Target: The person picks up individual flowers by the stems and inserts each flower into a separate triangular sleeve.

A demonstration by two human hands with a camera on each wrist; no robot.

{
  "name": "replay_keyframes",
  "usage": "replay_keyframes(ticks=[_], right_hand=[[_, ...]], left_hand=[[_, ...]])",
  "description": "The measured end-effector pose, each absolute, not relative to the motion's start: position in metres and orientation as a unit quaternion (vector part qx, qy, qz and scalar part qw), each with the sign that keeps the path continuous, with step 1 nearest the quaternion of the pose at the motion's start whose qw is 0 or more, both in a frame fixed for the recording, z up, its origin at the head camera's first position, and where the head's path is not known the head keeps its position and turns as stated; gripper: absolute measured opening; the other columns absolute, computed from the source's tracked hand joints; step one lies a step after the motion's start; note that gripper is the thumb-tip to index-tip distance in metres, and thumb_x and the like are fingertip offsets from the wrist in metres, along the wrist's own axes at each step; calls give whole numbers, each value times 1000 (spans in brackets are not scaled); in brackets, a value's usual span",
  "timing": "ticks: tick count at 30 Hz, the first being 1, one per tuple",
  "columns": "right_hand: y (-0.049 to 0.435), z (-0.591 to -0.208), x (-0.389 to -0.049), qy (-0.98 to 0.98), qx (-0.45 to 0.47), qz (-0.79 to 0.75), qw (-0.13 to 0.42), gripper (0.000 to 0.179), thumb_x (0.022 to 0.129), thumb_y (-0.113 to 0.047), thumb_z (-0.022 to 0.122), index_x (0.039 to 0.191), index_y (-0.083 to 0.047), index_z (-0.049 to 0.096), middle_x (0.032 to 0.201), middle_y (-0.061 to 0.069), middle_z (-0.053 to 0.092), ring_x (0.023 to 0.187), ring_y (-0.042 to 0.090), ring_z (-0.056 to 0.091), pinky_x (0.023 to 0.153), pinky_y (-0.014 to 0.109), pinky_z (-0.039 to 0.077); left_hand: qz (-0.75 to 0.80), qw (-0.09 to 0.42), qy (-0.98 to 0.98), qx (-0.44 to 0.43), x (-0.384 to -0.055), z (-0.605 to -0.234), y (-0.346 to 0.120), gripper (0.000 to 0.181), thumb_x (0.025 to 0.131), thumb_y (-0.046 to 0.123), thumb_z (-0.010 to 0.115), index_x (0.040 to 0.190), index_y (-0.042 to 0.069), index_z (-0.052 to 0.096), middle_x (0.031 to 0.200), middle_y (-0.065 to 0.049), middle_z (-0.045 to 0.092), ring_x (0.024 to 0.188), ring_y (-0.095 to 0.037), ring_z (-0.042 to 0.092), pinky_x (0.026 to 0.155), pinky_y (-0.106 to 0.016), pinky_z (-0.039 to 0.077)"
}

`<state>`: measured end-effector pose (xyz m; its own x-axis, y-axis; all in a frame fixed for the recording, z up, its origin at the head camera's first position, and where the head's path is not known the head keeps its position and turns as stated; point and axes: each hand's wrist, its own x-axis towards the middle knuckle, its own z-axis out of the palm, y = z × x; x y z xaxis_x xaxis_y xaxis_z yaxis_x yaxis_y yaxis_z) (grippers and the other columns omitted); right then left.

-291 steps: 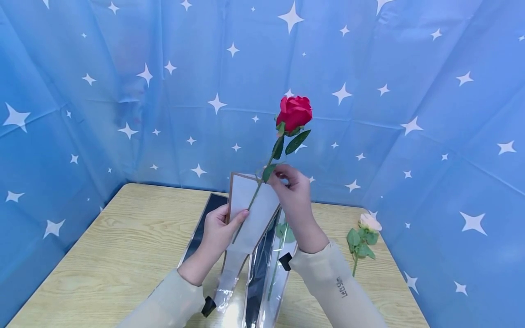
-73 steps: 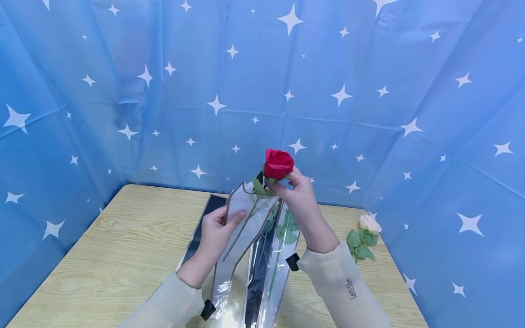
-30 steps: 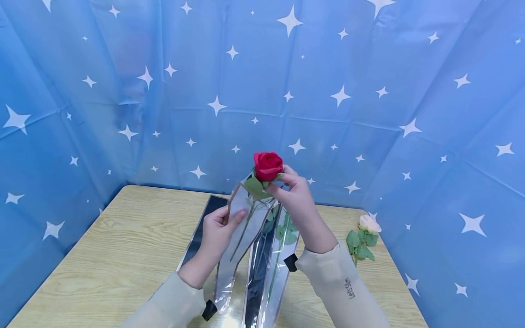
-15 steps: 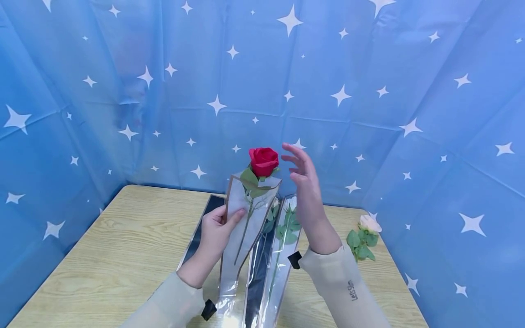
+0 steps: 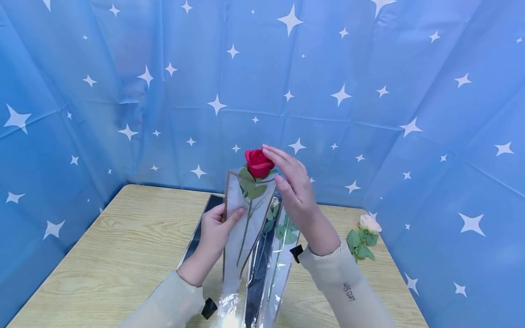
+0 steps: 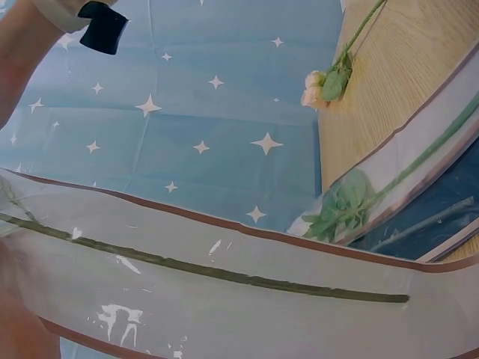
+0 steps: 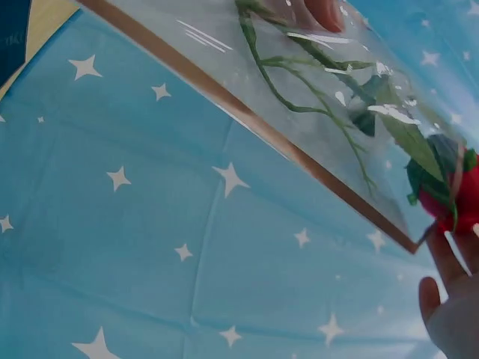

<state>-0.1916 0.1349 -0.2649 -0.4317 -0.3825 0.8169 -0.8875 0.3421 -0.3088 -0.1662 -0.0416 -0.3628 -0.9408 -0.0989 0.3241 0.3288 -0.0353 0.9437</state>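
A red rose (image 5: 257, 165) stands in a clear and white flower sleeve (image 5: 232, 191) with brown edging, its bloom above the sleeve's mouth. My left hand (image 5: 217, 225) pinches the sleeve by its left side, thumb in front. The fingers of my right hand (image 5: 297, 187) are extended, with fingertips at the bloom's right side and the thumb near the sleeve's upper corner. Through the film, the left wrist view shows the green stem (image 6: 247, 278) ending inside the sleeve. Leaves (image 7: 404, 134) show inside the film in the right wrist view, where the right hand (image 7: 456, 314) touches the bloom.
Below lie a sleeve (image 5: 279, 269) with a green-leaved flower and a dark sleeve (image 5: 258, 273) beside it. Another dark sleeve (image 5: 197, 232) lies to the left. A pale pink rose (image 5: 370, 223) rests at the table's right edge. A blue starred curtain (image 5: 164, 91) surrounds the wooden table (image 5: 110, 255).
The red rose has gone down into the sleeve, its bloom lower and further left. My right hand let go, lifted away, then came back to the bloom with fingers extended. The left hand keeps its grip.
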Motion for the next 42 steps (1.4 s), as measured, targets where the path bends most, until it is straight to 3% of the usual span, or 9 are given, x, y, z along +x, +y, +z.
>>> replay_keyframes(ticks=[4,8,16,30,42], right_hand=[[134,-270,-192,-755,414,388,328,49,99,-34,32,134,-4,52,139,10,51,131,23,43,106,49,23],[133,-274,-191,-762,404,382,332,46,98,-28,34,132,-6,54,137,9,53,128,21,45,102,47,24],[129,-282,-191,-768,408,353,345,44,98,-29,35,127,-7,59,131,7,58,123,21,47,95,47,24],[126,-287,-191,-776,400,315,374,38,93,-23,42,121,-9,64,125,7,62,123,23,46,97,49,24],[126,-281,-191,-777,371,292,416,44,97,-36,36,111,-12,69,117,3,66,125,25,44,98,53,20]], left_hand=[[-720,149,-673,-76,-167,-364,-41,16,85,10,70,94,-3,70,79,-12,68,63,-12,57,55,-25,47],[-727,148,-666,-76,-168,-364,-42,16,84,9,71,95,-3,70,77,-4,68,64,-10,56,55,-24,46],[-734,157,-655,-84,-183,-388,-43,21,83,17,73,99,3,71,88,-16,70,71,-12,64,62,-25,53],[-729,137,-667,-75,-168,-365,-43,21,86,8,68,104,-2,69,92,-18,70,70,-11,59,62,-25,50],[-731,140,-663,-82,-166,-361,-42,20,86,6,69,103,-3,69,88,-17,70,67,-7,56,58,-22,46]])
